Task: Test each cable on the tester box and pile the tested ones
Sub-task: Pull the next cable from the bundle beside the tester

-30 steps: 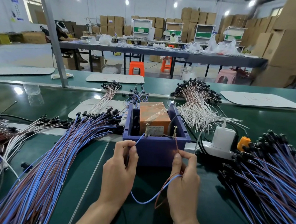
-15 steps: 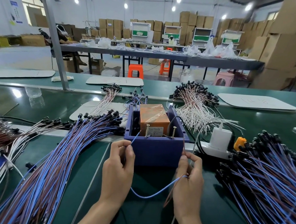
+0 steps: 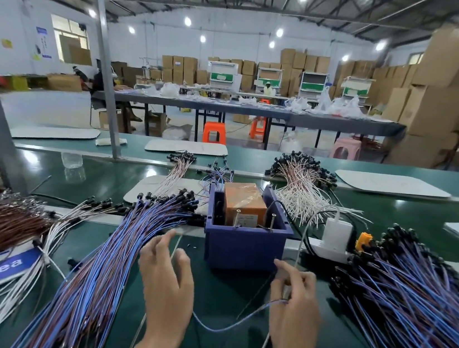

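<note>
**Operator:** While the cable (image 3: pixel 231 324) is hanging slack between both hands, why is it sitting so low, in front of the tester box (image 3: pixel 245 241)?

**Technician:** It is drooping in a loop just above the counter (image 3: pixel 221 289), apart from the two upright contact pins (image 3: pixel 237 218) on the box's near rim. The right hand (image 3: pixel 297 305) is pinching one end between thumb and curled fingers. The left hand (image 3: pixel 167 279) is spreading its fingers loosely; the cable is running under its palm, so whether it is actually gripping cannot be told.

**Operator:** Why is the left hand reaching that way?

**Technician:** It is hovering just beside the left bundle (image 3: pixel 111 260), whose cables are lying parallel with their black ends pointing away. In my judgement this is serving as the tested pile, and the cable is heading there.

**Operator:** And the right bundle (image 3: pixel 409 308)?

**Technician:** It is lying within the right hand's reach, probably as untested stock. Keeping the box between both bundles is keeping them separated.
</note>
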### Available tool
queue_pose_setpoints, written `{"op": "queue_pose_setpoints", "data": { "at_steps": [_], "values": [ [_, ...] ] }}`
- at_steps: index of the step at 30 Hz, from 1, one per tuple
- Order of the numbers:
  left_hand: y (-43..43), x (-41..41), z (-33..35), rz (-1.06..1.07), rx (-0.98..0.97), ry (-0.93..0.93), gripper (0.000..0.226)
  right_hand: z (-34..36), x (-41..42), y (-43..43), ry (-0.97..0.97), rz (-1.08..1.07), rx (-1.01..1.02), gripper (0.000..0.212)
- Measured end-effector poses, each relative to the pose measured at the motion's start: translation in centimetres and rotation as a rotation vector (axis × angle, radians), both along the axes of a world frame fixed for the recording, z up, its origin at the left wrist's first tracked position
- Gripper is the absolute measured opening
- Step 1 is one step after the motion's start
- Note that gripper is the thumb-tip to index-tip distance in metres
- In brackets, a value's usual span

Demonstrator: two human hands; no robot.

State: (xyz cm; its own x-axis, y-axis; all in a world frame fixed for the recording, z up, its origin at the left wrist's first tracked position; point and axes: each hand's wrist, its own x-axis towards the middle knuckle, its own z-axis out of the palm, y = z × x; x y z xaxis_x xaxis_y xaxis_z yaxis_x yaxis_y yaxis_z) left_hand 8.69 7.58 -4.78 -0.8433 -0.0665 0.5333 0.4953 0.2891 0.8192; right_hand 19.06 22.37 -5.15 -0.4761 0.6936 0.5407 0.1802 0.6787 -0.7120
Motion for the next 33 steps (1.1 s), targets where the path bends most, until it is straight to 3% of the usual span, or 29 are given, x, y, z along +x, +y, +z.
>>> {"op": "queue_pose_setpoints", "data": {
  "at_steps": [4,8,12,13,15,17,19,21,27,30,33],
  "values": [
    [-0.3,3.5,2.3,-0.268,-0.263,0.257,0.031,1.3,1.1,-0.2,-0.117,-0.023,0.169,0.033],
    [1.0,6.5,5.0,-0.561,-0.619,0.291,0.046,4.8,1.9,0.5,-0.034,0.018,0.516,0.034],
    [1.8,7.3,8.3,-0.642,-0.477,0.274,0.029,9.1,3.0,1.9,0.002,0.045,0.637,0.064],
    [2.2,7.5,9.2,-0.667,-0.413,0.247,0.025,10.1,3.4,2.2,0.034,0.052,0.536,0.072],
    [3.2,8.1,11.2,-0.717,-0.236,0.176,0.025,11.8,4.8,3.0,0.137,0.14,0.137,0.077],
    [4.7,8.7,13.4,-0.771,-0.071,0.126,0.023,13.0,6.5,3.6,0.168,0.299,-0.197,0.06],
    [6.4,9.3,15.3,-0.82,0.042,0.097,0.017,13.5,8.4,4.1,0.121,0.491,-0.276,0.043],
    [8.2,9.7,16.8,-0.832,0.112,0.06,0.015,13.4,10.2,5.0,0.107,0.553,-0.264,0.035],
    [14.9,10.8,18.4,-0.842,0.229,-0.022,0.011,13.7,16.8,10.5,0.154,0.228,-0.191,0.02],
    [19.4,11.4,17.6,-0.898,0.181,-0.125,0.009,13.2,19.7,13.1,0.042,0.038,-0.035,0.025],
    [24.5,12.7,16.6,-0.951,0.001,-0.204,0.014,12.1,21.7,15.3,-0.18,-0.184,0.048,0.023]
  ]
}}
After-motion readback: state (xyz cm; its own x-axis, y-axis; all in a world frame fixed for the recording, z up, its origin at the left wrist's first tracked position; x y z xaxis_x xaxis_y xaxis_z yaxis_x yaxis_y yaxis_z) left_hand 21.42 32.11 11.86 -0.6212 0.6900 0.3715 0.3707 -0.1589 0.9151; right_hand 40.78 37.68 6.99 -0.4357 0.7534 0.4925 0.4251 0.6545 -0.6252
